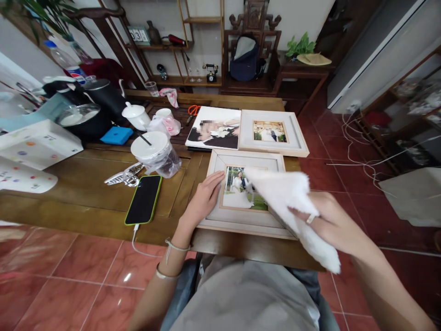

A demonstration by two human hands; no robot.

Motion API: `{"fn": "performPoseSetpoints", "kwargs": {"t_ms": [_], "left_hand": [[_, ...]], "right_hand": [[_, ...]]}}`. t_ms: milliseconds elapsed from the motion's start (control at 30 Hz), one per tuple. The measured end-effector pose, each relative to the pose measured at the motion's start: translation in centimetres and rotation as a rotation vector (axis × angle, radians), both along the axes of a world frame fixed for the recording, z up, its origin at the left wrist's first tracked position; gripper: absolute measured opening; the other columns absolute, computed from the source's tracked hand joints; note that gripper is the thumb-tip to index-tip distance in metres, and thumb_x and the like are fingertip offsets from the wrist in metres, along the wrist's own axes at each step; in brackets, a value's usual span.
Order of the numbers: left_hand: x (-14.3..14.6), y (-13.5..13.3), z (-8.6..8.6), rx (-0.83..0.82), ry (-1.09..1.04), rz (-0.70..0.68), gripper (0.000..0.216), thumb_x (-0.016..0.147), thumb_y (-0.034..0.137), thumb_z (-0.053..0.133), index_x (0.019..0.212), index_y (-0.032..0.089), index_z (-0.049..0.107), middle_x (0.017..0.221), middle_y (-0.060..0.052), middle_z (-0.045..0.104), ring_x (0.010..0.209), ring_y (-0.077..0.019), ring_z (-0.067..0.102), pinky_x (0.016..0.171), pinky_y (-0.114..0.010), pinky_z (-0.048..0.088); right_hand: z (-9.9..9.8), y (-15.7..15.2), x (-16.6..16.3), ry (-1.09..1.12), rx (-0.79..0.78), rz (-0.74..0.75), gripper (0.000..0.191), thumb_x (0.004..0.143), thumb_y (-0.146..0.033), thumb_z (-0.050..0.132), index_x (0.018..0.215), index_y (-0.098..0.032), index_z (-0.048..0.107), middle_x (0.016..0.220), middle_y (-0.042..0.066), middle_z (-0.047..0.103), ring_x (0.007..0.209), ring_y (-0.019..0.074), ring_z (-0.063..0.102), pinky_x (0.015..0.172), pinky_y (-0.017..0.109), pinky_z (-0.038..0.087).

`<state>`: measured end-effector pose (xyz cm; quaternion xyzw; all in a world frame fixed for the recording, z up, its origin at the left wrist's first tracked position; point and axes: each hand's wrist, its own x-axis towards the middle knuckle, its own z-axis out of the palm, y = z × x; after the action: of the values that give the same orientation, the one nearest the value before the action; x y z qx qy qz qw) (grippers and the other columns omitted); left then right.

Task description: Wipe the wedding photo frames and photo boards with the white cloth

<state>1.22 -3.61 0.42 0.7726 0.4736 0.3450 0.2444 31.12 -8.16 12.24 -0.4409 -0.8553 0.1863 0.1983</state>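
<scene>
A light wooden picture frame (272, 225) with a couple's outdoor photo in it lies at the table's near edge, in front of me. My left hand (203, 197) rests on the frame's left border, fingers stretched out over the rim. In my right hand (327, 216) is a white cloth (285, 188), with fingers closed around it. The cloth hangs over the right side of the frame, hiding part of the photo and border. Just behind are a second picture frame (296, 133) and a large wedding photo (227, 142) lying flat.
To the left are a phone (144, 200) on a charging cable, metal keys or clips (126, 175), a lidded cup in a plastic bag (155, 151), and a white teapot (136, 115). Orange-handled scissors (194, 110) lie behind the photo. White cables (354, 142) run over the floor at right.
</scene>
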Motion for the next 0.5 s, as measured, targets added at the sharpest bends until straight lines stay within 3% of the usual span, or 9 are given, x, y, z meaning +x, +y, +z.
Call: {"fn": "performPoseSetpoints", "kwargs": {"t_ms": [67, 133, 200, 233, 400, 500], "left_hand": [[-0.1, -0.2, 0.2, -0.032, -0.032, 0.000, 0.041, 0.101, 0.027, 0.032, 0.134, 0.015, 0.053, 0.142, -0.013, 0.053, 0.136, -0.0222, 0.044, 0.116, -0.047, 0.032], [-0.2, -0.4, 0.4, -0.067, -0.071, 0.005, 0.045, 0.101, 0.032, 0.030, 0.138, 0.015, 0.049, 0.144, -0.013, 0.051, 0.137, -0.0221, 0.043, 0.118, -0.046, 0.029], [-0.4, -0.7, 0.5, -0.103, -0.117, 0.012, 0.048, 0.102, 0.037, 0.028, 0.144, 0.017, 0.042, 0.148, -0.011, 0.046, 0.139, -0.0228, 0.039, 0.119, -0.045, 0.026], [-0.5, -0.8, 0.5, -0.124, -0.144, 0.009, 0.050, 0.102, 0.039, 0.027, 0.146, 0.018, 0.038, 0.151, -0.010, 0.043, 0.141, -0.0231, 0.037, 0.119, -0.045, 0.023], [-0.6, -1.2, 0.8, -0.194, -0.258, -0.023, 0.055, 0.102, 0.044, 0.018, 0.154, 0.025, 0.019, 0.156, -0.007, 0.035, 0.144, -0.0224, 0.031, 0.121, -0.045, 0.018], [-0.5, -1.0, 0.9, -0.139, -0.154, -0.024, 0.053, 0.103, 0.042, 0.019, 0.151, 0.024, 0.028, 0.156, -0.007, 0.034, 0.145, -0.0216, 0.028, 0.121, -0.044, 0.017]], "right_hand": [[-0.1, 0.4, -0.4, 0.010, 0.123, -0.100, 0.021, 0.079, -0.008, 0.042, 0.066, -0.022, 0.052, 0.068, 0.005, 0.060, 0.063, 0.0223, 0.061, 0.061, 0.037, 0.050], [-0.9, 0.2, -2.2, -0.043, 0.229, -0.113, 0.025, 0.073, -0.002, 0.042, 0.079, -0.019, 0.060, 0.105, 0.014, 0.066, 0.103, 0.0323, 0.063, 0.086, 0.047, 0.052], [-2.3, -0.2, -4.8, -0.111, 0.275, -0.027, 0.035, 0.071, 0.000, 0.045, 0.093, -0.017, 0.065, 0.143, 0.016, 0.047, 0.137, 0.0382, 0.037, 0.109, 0.057, 0.037], [-3.2, -0.5, -6.4, -0.154, 0.283, 0.039, 0.036, 0.073, 0.000, 0.047, 0.098, -0.017, 0.066, 0.151, 0.015, 0.039, 0.142, 0.0395, 0.028, 0.112, 0.060, 0.032], [-7.6, -1.9, -12.6, -0.292, 0.309, 0.161, 0.020, 0.088, -0.014, 0.053, 0.093, -0.016, 0.072, 0.146, 0.019, 0.046, 0.135, 0.0420, 0.039, 0.108, 0.063, 0.036], [-8.5, -2.4, -13.5, -0.319, 0.315, 0.135, 0.021, 0.092, -0.022, 0.054, 0.088, -0.015, 0.074, 0.146, 0.019, 0.046, 0.135, 0.0438, 0.039, 0.106, 0.064, 0.037]]}}
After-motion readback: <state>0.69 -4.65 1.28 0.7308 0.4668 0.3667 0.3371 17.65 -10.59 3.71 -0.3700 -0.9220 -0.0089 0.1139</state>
